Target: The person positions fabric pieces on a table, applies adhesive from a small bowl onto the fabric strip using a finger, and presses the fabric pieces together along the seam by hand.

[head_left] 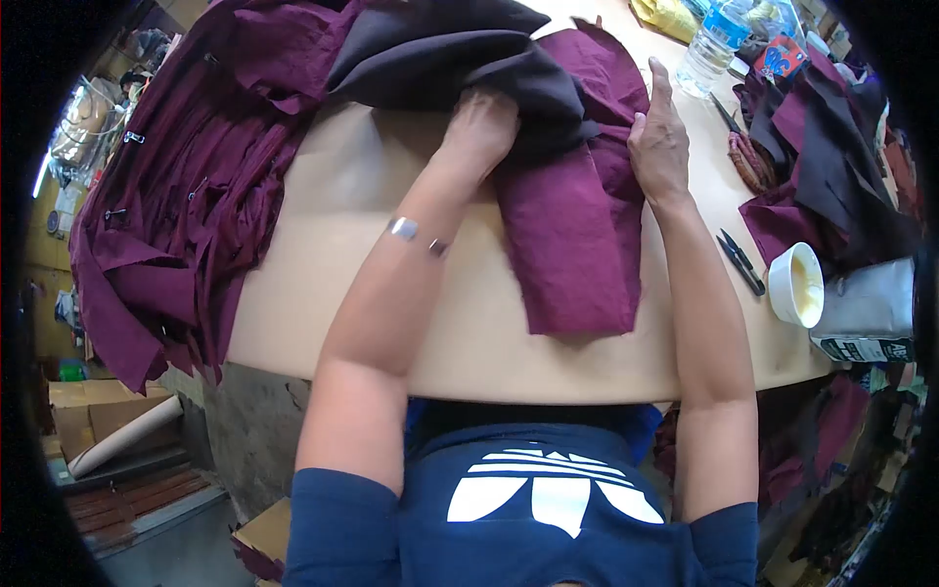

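Observation:
A dark, almost black cloth lies in folds across the upper middle of the table. My left hand is closed on its near edge, with the fingertips partly hidden by the fold. From under the dark cloth a maroon fabric panel extends toward me. More maroon fabric shows at the upper right of it. My right hand is on edge along the panel's right side, fingers stretched and thumb apart, touching or very near the maroon cloth.
Gathered maroon pieces with zipper pulls hang over the table's left edge. On the right are thread snips, a white cup of yellowish paste, a metal can, scissors, a water bottle and a maroon-and-black fabric pile.

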Demonstrator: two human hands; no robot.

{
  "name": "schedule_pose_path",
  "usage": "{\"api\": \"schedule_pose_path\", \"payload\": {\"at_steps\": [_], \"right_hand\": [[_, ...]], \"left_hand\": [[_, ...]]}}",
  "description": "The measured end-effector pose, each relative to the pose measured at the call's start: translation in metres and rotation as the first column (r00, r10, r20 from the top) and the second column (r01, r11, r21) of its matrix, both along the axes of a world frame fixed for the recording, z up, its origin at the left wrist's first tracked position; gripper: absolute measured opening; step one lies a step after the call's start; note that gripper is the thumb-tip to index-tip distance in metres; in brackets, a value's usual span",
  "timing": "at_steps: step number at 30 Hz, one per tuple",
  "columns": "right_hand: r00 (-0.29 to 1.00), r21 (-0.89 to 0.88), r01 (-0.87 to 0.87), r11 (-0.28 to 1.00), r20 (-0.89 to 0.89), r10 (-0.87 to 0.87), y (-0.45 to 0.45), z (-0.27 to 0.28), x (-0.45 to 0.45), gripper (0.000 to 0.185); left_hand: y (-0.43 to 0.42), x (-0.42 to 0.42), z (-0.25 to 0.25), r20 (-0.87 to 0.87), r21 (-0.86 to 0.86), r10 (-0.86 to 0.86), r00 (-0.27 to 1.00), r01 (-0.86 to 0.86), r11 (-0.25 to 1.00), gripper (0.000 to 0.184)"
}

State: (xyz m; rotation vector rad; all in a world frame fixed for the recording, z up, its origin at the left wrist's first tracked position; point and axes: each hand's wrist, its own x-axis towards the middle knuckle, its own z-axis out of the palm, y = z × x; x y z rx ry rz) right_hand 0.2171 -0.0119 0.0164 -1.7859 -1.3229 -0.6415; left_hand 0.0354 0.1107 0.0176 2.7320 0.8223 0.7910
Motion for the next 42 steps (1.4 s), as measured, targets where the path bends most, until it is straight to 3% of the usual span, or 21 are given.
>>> {"api": "schedule_pose_path", "payload": {"at_steps": [2,3,6,9,12,13,16,18,21,22,24,27,28,30,33,38,42], "right_hand": [[0.99,-0.176,0.103,0.979,-0.078,-0.118,0.003,-0.017,0.006,0.072],[0.989,-0.22,0.138,0.966,-0.017,-0.145,0.004,-0.032,0.009,0.076],[0.989,-0.301,0.142,0.943,-0.006,-0.151,0.006,-0.027,0.002,0.077],[0.986,-0.344,0.099,0.934,-0.093,-0.139,0.004,-0.024,0.001,0.072],[0.991,-0.344,0.049,0.938,-0.098,-0.087,0.005,-0.025,0.002,0.072],[0.996,-0.313,0.014,0.95,-0.084,-0.043,0.006,-0.027,0.004,0.074],[0.998,-0.256,-0.04,0.966,-0.046,0.029,0.006,-0.033,0.012,0.077],[0.999,-0.266,-0.01,0.964,-0.037,0.0,0.005,-0.032,0.008,0.077],[0.996,-0.196,-0.019,0.98,-0.095,0.001,0.001,-0.032,0.01,0.075],[0.993,-0.124,-0.051,0.991,-0.112,0.037,-0.002,-0.03,0.011,0.074],[0.953,-0.246,-0.029,0.969,-0.3,-0.048,-0.014,-0.007,0.004,0.071],[0.888,-0.38,-0.067,0.923,-0.445,-0.119,-0.033,0.011,0.001,0.073],[0.875,-0.414,-0.086,0.906,-0.466,-0.13,-0.038,0.012,0.001,0.074],[0.917,-0.397,-0.081,0.914,-0.389,-0.087,-0.045,0.003,-0.002,0.072],[0.928,-0.41,-0.142,0.901,-0.371,-0.023,-0.053,-0.003,-0.017,0.07],[0.908,-0.28,-0.143,0.949,-0.419,0.013,-0.054,-0.006,-0.007,0.068],[0.843,-0.349,-0.22,0.911,-0.537,-0.002,-0.089,0.009,-0.027,0.068]], "left_hand": [[-0.005,0.007,-0.004,0.187,-0.251,0.014,0.982,0.034,0.967,0.028],[-0.006,0.011,-0.005,0.279,-0.365,0.04,0.959,0.067,0.929,0.028],[-0.01,0.013,-0.01,0.506,-0.644,0.186,0.842,0.225,0.731,0.028],[-0.029,-0.004,-0.012,0.484,-0.771,0.2,0.852,0.307,0.558,0.031],[-0.046,-0.005,-0.008,0.193,-0.641,0.084,0.978,0.061,0.765,0.035],[-0.056,-0.007,0.013,0.02,-0.592,0.069,0.997,-0.044,0.805,0.028],[-0.043,-0.014,0.014,-0.026,-0.493,0.045,0.999,-0.051,0.869,0.021],[-0.043,-0.019,0.011,-0.025,-0.533,0.09,0.996,-0.089,0.841,0.019],[-0.041,-0.034,0.009,-0.032,-0.298,0.088,0.996,-0.093,0.95,0.02],[-0.042,-0.044,0.004,-0.073,-0.04,0.147,0.986,-0.151,0.988,0.015],[-0.055,-0.055,0.021,0.02,0.156,0.127,0.992,-0.129,0.979,0.01],[-0.087,-0.049,0.033,0.135,0.056,-0.136,0.981,0.13,0.99,0.02],[-0.097,-0.046,0.024,0.086,0.008,-0.278,0.957,0.279,0.96,0.021],[-0.119,-0.034,0.006,0.049,-0.074,-0.407,0.912,0.41,0.909,0.022],[-0.12,-0.03,-0.007,0.093,-0.145,-0.412,0.906,0.422,0.895,0.028],[-0.121,-0.032,-0.011,-0.056,-0.055,-0.408,0.911,0.405,0.913,0.043],[-0.121,-0.033,-0.013,-0.058,-0.066,-0.41,0.91,0.406,0.911,0.049]]}}
